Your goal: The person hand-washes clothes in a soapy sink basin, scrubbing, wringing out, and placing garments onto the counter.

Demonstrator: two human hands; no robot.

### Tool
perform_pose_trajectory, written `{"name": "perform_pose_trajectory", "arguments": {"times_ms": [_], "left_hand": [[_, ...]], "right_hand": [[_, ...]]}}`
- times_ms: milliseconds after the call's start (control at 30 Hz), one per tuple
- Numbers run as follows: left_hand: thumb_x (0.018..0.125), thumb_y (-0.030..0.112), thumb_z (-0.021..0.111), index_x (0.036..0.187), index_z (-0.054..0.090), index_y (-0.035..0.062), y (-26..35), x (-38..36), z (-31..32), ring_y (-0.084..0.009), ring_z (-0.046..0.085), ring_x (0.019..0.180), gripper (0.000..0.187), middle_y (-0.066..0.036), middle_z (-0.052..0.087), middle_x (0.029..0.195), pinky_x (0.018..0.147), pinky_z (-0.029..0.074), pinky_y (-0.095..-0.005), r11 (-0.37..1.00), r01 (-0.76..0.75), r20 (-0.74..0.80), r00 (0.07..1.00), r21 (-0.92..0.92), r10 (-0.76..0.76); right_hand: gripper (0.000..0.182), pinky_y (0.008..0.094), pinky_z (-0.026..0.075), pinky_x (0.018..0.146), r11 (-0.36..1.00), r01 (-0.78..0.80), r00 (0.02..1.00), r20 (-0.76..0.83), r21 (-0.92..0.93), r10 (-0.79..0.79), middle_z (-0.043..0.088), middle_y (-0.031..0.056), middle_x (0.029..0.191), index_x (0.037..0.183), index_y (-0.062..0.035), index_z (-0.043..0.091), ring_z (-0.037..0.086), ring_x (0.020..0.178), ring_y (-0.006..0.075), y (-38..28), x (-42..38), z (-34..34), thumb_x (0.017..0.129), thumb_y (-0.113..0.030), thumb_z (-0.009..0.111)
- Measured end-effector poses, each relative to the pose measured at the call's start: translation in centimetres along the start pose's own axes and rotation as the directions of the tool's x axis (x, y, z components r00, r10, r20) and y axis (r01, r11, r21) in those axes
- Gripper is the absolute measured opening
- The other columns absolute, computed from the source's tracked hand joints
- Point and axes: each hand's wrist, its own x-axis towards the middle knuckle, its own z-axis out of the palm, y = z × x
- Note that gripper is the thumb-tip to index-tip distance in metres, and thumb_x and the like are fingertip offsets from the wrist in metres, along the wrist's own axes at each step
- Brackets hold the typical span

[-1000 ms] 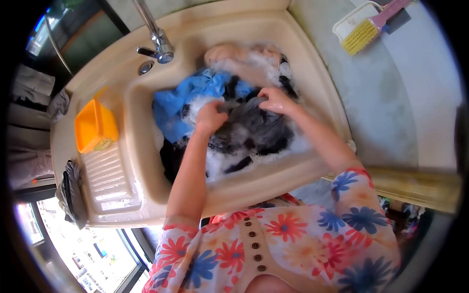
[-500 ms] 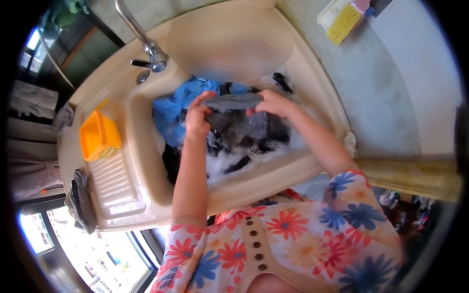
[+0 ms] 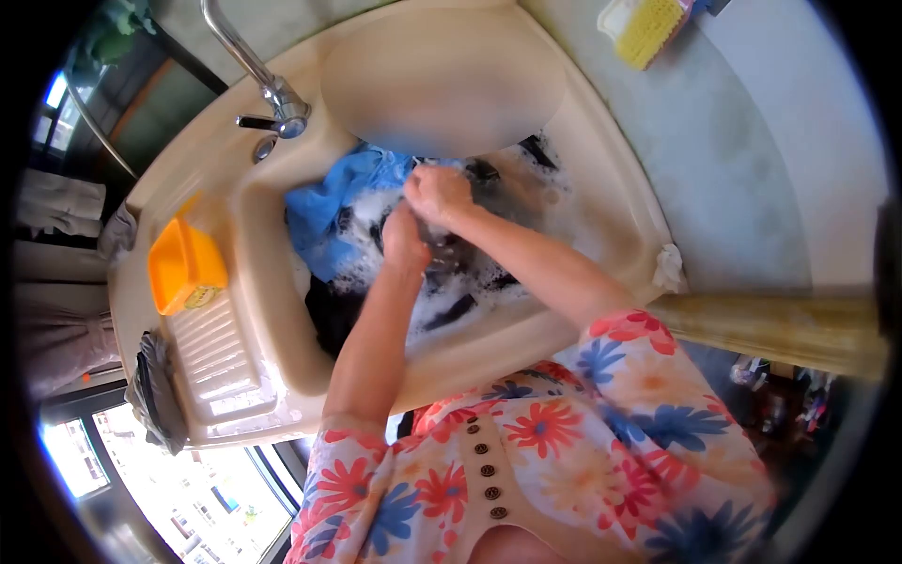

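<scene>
Over the soapy water in the sink, my right hand is closed in a fist. My left hand, closed too, presses up against it from just below. The grey cloth bunched in both is almost wholly covered by my fingers. A wet blue garment lies in the suds to the left of my hands. Black clothing hangs against the sink's left inner wall. Another dark piece floats in foam near the front.
A chrome tap stands at the back left. On the ribbed drainboard sits a yellow-orange plastic container. Grey cloth drapes over the left edge. A yellow-bristled brush lies at the back right. A blurred patch hides the sink's rear.
Both hands have come together from holding the grey cloth stretched between them. The right hand moved left, and the cloth is now bunched up and mostly hidden. The view has shifted slightly.
</scene>
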Motion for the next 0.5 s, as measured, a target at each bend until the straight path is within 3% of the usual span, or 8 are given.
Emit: {"name": "perform_pose_trajectory", "arguments": {"times_ms": [67,133,200,233,267,367,467,500], "left_hand": [[0.087,0.030,0.041,0.103,0.055,0.0095,-1.0,3.1,-3.8,-0.0196,0.054,0.092,0.029,-0.004,0.058,0.097,0.083,0.042,-0.0345,0.982,-0.171,0.427,0.885,-0.076,0.187],[0.086,0.027,0.045,0.102,0.055,0.0047,-1.8,2.3,-3.4,-0.0196,0.055,0.089,0.030,-0.007,0.058,0.096,0.080,0.044,-0.0348,0.852,0.242,0.779,0.570,-0.463,0.262],[0.085,0.025,0.048,0.101,0.056,0.0018,-0.3,-0.1,-1.0,-0.0207,0.057,0.085,0.029,-0.009,0.059,0.094,0.077,0.046,-0.0368,0.970,0.028,0.385,0.920,-0.242,0.070],[0.085,0.024,0.049,0.100,0.057,0.0012,1.9,-2.2,2.0,-0.0212,0.059,0.083,0.028,-0.009,0.061,0.092,0.075,0.048,-0.0379,0.994,0.011,-0.233,0.972,0.111,0.015],[0.083,0.019,0.054,0.094,0.058,-0.0008,1.9,-1.8,2.5,-0.0225,0.061,0.076,0.024,-0.010,0.063,0.087,0.071,0.050,-0.0376,0.990,0.125,-0.147,0.982,0.062,-0.115],[0.080,0.014,0.057,0.091,0.059,-0.0040,5.0,-4.3,3.5,-0.0225,0.062,0.073,0.022,-0.011,0.063,0.081,0.071,0.051,-0.0354,0.952,0.140,0.114,0.978,0.273,-0.176],[0.073,0.013,0.067,0.108,0.053,-0.0035,7.1,-5.2,3.0,-0.0170,0.059,0.083,0.041,-0.011,0.062,0.091,0.078,0.047,-0.0297,0.655,-0.087,0.289,0.935,0.750,-0.206],[0.072,0.013,0.069,0.112,0.051,-0.0028,7.4,-5.9,3.7,-0.0158,0.057,0.085,0.047,-0.010,0.062,0.093,0.079,0.046,-0.0289,0.523,-0.187,0.343,0.913,0.832,-0.219]], "right_hand": [[0.016,0.0417,0.049,0.064,0.983,0.160,0.986,-0.057,0.093,-0.155,0.062,0.0139,0.071,0.069,-0.0104,0.062,0.062,0.069,0.0319,-1.6,-3.0,-0.4,0.069,-0.025,0.057],[0.018,0.0418,0.048,0.065,0.993,0.055,0.998,-0.026,0.102,-0.053,0.062,0.0147,0.074,0.070,-0.0103,0.062,0.061,0.070,0.0327,-1.0,-2.5,-0.7,0.069,-0.027,0.055],[0.020,0.0418,0.048,0.066,0.990,-0.063,0.998,0.013,0.125,0.062,0.062,0.0155,0.076,0.072,-0.0101,0.063,0.061,0.072,0.0335,-0.4,-2.2,-0.5,0.070,-0.028,0.054],[0.021,0.0418,0.048,0.066,0.985,-0.109,0.994,0.028,0.132,0.106,0.062,0.0159,0.078,0.072,-0.0101,0.064,0.061,0.073,0.0339,0.1,-1.3,-0.7,0.071,-0.028,0.053],[0.026,0.0426,0.047,0.066,0.996,-0.084,0.993,0.081,-0.004,0.084,0.062,0.0173,0.078,0.074,-0.0078,0.063,0.060,0.073,0.0353,3.4,0.3,-0.2,0.074,-0.030,0.050],[0.028,0.0426,0.045,0.059,0.988,0.094,0.991,0.086,0.119,-0.105,0.061,0.0179,0.073,0.071,-0.0036,0.061,0.058,0.066,0.0354,5.2,0.4,-1.9,0.074,-0.030,0.056],[0.031,0.0301,0.041,0.054,0.940,-0.026,0.926,0.364,0.339,-0.105,0.057,0.0107,0.061,0.070,0.0002,0.059,0.051,0.055,0.0133,5.8,1.6,-5.0,0.072,-0.029,0.067],[0.030,0.0292,0.041,0.055,0.919,0.020,0.911,0.372,0.394,-0.179,0.057,0.0096,0.061,0.070,0.0002,0.059,0.051,0.057,0.0120,4.2,1.5,-6.1,0.072,-0.028,0.067]]}}
